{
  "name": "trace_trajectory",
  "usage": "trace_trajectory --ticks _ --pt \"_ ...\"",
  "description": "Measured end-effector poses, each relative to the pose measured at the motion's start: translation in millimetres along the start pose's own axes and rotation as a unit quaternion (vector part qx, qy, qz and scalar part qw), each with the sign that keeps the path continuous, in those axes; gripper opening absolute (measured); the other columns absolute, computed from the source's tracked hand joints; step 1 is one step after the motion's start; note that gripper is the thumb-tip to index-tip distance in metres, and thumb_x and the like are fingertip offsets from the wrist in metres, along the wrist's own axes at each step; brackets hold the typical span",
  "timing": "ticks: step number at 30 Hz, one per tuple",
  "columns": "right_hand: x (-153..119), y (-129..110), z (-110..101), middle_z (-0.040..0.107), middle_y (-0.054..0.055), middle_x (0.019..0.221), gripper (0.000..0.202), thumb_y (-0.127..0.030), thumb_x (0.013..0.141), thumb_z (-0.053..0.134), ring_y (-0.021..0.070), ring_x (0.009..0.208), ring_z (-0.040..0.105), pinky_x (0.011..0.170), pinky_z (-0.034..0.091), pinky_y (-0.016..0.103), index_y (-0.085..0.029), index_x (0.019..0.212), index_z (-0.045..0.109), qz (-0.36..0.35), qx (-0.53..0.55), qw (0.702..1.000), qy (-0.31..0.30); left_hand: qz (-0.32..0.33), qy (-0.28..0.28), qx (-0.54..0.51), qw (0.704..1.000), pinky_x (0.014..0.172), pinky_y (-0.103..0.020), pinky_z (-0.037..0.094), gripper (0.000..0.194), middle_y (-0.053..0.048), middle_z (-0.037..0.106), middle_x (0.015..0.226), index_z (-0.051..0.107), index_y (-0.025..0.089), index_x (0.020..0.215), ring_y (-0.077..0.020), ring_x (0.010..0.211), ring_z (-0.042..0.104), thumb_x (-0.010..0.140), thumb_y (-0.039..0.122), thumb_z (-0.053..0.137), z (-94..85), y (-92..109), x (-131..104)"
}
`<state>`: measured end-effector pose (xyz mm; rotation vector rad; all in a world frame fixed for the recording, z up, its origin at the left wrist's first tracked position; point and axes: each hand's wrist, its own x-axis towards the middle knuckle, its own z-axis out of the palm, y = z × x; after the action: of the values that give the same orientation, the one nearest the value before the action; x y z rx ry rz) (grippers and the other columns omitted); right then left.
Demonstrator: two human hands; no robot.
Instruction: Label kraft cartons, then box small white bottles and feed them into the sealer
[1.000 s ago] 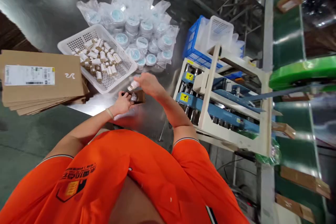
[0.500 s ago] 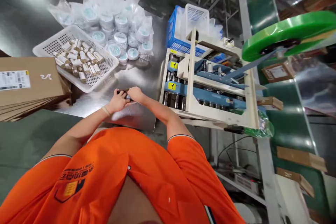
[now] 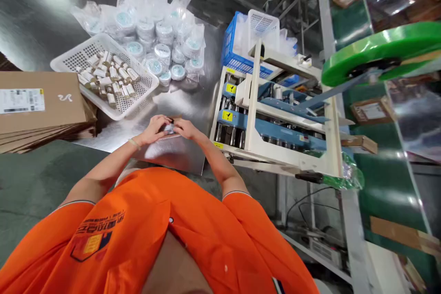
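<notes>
At the front edge of the metal table, a small brown cardboard box (image 3: 171, 137) lies between my hands, largely covered by them. Something shiny, perhaps clear-wrapped, shows in its top; its kind is too small to make out. My left hand (image 3: 154, 130) grips the box's left side, fingers curled over the top. From the right, my right hand (image 3: 186, 128) holds the other side with bent fingers. Beyond the left hand is a white perforated basket (image 3: 132, 108) of small white-labelled bottles (image 3: 110, 74). Behind it stand several bagged round tins (image 3: 163, 51) with pale blue labels.
Flat cardboard boxes (image 3: 37, 101) are stacked at the left, the top one labelled. To the right stands a tape-sealing machine (image 3: 255, 119) with a green tape roll (image 3: 372, 46). Behind it is a blue crate (image 3: 230, 41). A green conveyor (image 3: 382, 161) carries boxes on the far right.
My hands have spread slightly apart, and more of the box and its shiny contents shows between them. The whole view has shifted a little.
</notes>
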<state>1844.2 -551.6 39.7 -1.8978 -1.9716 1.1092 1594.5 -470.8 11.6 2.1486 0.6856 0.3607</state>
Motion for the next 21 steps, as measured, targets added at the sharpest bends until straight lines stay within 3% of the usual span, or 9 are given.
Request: trace_trajectory --ticks 3,6,9,11,13,15,17,19,21 --pt "-16.7 19.0 2.1 0.079 0.012 0.125 0.010 -0.024 0.100 0.086 0.0273 0.118 0.068 0.114 0.059 0.042 -0.018 0.106 0.090 -0.077 -0.033 0.996 -0.012 -0.079 0.089 -0.170 0.978 0.135 -0.057 0.046 0.058 -0.020 0.069 0.157 0.069 0.017 0.138 -0.0365 0.149 0.060 0.096 0.054 0.085 -5.7 -30.9 -18.7" --pt "-22.0 27.1 10.8 0.076 0.010 0.126 0.007 -0.021 0.102 0.084 0.0263 0.119 0.065 0.114 0.060 0.041 -0.020 0.103 0.090 -0.064 -0.053 0.996 0.016 -0.164 0.055 -0.307 0.936 0.129 -0.057 0.055 0.083 -0.018 0.075 0.149 0.067 0.018 0.145 -0.0380 0.145 0.066 0.079 0.056 0.099 10.8 -41.2 -21.8" --pt "-10.6 22.2 16.4 0.077 0.010 0.121 0.007 -0.023 0.106 0.083 0.0260 0.116 0.069 0.112 0.062 0.040 -0.019 0.108 0.088 -0.006 -0.065 0.997 0.029 -0.225 0.069 -0.356 0.904 0.119 -0.056 0.062 0.090 -0.017 0.081 0.135 0.071 0.016 0.139 -0.0366 0.129 0.074 0.066 0.054 0.106 33.0 -36.5 -7.9" --pt "-0.5 17.7 15.3 0.077 0.015 0.129 0.022 -0.028 0.104 0.089 0.0316 0.122 0.072 0.114 0.063 0.046 -0.016 0.122 0.086 0.046 -0.088 0.993 0.065 -0.234 0.074 -0.366 0.898 0.116 -0.053 0.063 0.091 -0.015 0.084 0.129 0.075 0.015 0.139 -0.0338 0.121 0.076 0.062 0.052 0.108 36.1 -36.3 1.2" --pt "5.7 16.6 12.2 0.072 0.025 0.151 0.055 -0.031 0.096 0.101 0.0421 0.142 0.067 0.123 0.059 0.056 -0.013 0.144 0.081 0.068 -0.125 0.981 0.129 -0.231 0.038 -0.374 0.898 0.116 -0.050 0.063 0.089 -0.015 0.087 0.126 0.079 0.014 0.143 -0.0326 0.119 0.077 0.068 0.054 0.105 26.5 -40.4 4.9" --pt "6.0 20.8 10.6 0.062 0.027 0.172 0.078 -0.030 0.089 0.107 0.0490 0.164 0.054 0.133 0.052 0.063 -0.015 0.158 0.075 0.027 -0.154 0.975 0.158 -0.232 0.009 -0.350 0.908 0.119 -0.052 0.061 0.082 -0.018 0.088 0.131 0.079 0.010 0.149 -0.0352 0.125 0.077 0.083 0.058 0.095 11.0 -42.6 3.2" --pt "1.3 29.3 13.2 0.062 0.022 0.178 0.068 -0.029 0.096 0.101 0.0477 0.174 0.046 0.138 0.048 0.064 -0.018 0.159 0.076 -0.042 -0.154 0.979 0.130 -0.227 0.001 -0.252 0.941 0.129 -0.058 0.054 0.078 -0.024 0.083 0.149 0.076 0.007 0.158 -0.0418 0.146 0.071 0.099 0.058 0.080 0.2 -34.8 -1.9" --pt "-5.8 40.2 20.8 0.064 0.020 0.178 0.052 -0.030 0.107 0.089 0.0455 0.177 0.045 0.139 0.048 0.062 -0.019 0.157 0.079 -0.070 -0.134 0.984 0.098 -0.204 -0.002 -0.076 0.976 0.141 -0.069 0.038 0.084 -0.031 0.066 0.172 0.067 0.003 0.169 -0.0506 0.170 0.051 0.106 0.058 0.073 0.8 -15.0 -8.2" --pt "-13.0 52.8 32.0 0.062 0.019 0.181 0.051 -0.035 0.111 0.083 0.0461 0.178 0.043 0.139 0.046 0.063 -0.021 0.160 0.078 -0.056 -0.111 0.988 0.095 -0.182 -0.028 0.113 0.976 0.144 -0.080 0.023 0.100 -0.039 0.045 0.185 0.053 -0.004 0.178 -0.0591 0.181 0.029 0.105 0.061 0.077 11.0 10.8 -13.9"
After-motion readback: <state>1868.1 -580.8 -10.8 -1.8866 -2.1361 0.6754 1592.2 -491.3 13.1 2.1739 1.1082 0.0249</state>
